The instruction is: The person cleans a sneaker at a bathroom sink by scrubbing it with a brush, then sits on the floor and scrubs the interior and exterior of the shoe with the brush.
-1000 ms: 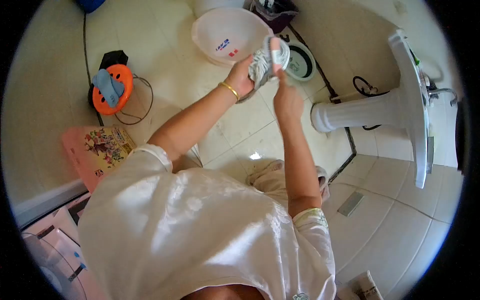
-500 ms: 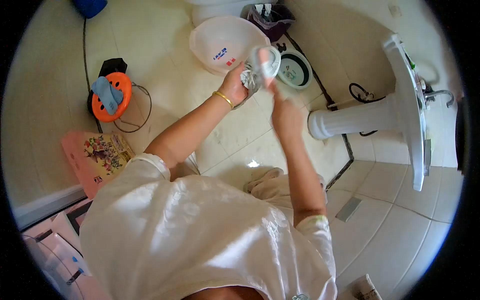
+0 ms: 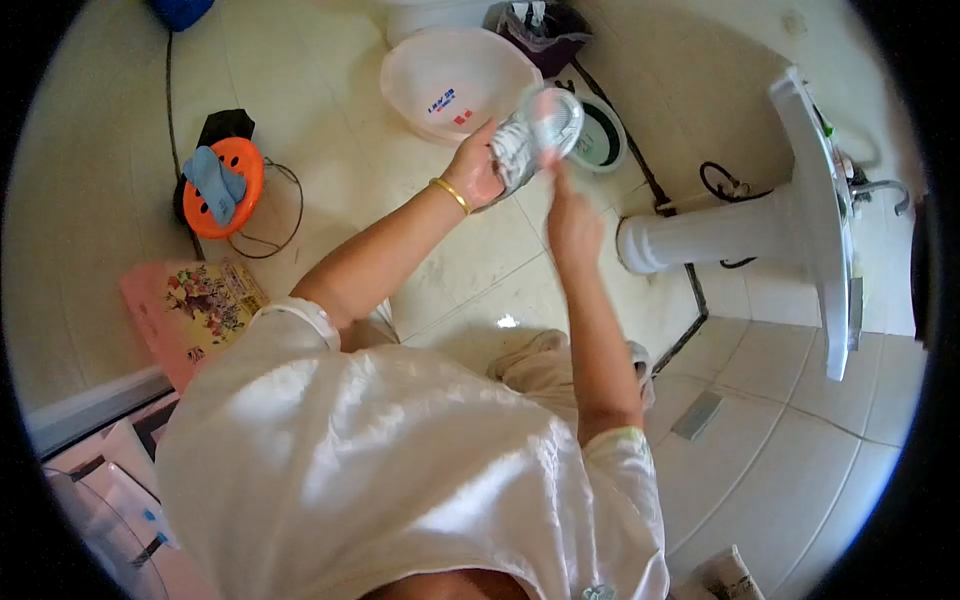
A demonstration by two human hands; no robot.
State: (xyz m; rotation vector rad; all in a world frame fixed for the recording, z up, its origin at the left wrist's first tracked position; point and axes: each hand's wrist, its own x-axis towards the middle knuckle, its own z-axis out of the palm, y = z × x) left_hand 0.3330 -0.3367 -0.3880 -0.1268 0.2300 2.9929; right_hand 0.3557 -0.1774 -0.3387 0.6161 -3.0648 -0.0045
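Note:
My left hand [image 3: 474, 172], with a gold bangle at the wrist, is closed around a grey-white shoe [image 3: 514, 152]. The shoe is held in the air, its pale toe end pointing up and to the right. My right hand [image 3: 577, 228] is closed on a pinkish brush [image 3: 546, 125], smeared by motion, which lies over the shoe. The brush's bristles cannot be made out.
A large whitish basin [image 3: 420, 75] and a smaller green-and-white basin [image 3: 608, 160] stand beyond my hands. At left is an orange stool [image 3: 245, 185] with blue slippers [image 3: 212, 188] on it. A pedestal sink [image 3: 700, 232] is at right; a lined bin [image 3: 560, 50] stands behind.
The shoe has turned and shifted slightly right, showing more of its side and toe. My right hand and the brush have moved a little over it.

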